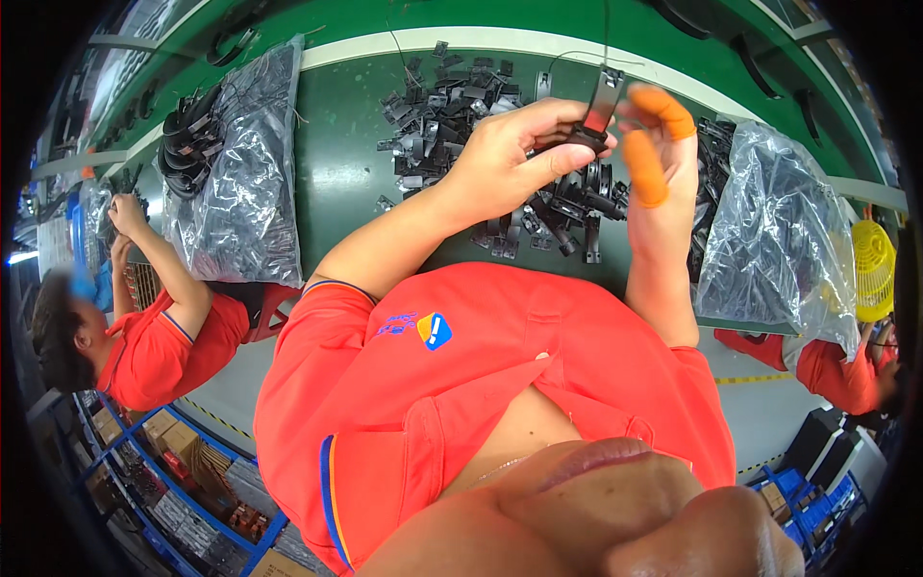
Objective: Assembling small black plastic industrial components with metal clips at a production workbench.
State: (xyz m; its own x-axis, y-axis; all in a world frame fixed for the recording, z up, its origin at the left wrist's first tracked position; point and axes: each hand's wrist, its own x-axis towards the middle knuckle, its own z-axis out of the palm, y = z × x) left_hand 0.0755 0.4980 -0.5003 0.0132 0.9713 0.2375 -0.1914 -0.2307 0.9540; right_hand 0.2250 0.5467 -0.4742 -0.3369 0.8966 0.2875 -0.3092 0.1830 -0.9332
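My left hand is closed on a small black part with a glossy flat strip, thumb and fingers pinching its dark lower end. The strip stands upright above the fingers and reflects red. To its right is my right hand, with orange finger cots on two digits. Its fingers are bent but apart, close beside the strip; I cannot tell whether a fingertip touches it. Beneath and beyond my hands lie a pile of small black flat pieces and a second heap of black parts.
Clear plastic bags lie left and right on the green table. Black curved bands rest on the left bag. A yellow basket stands far right. A co-worker works at left; another person's red sleeve shows at right.
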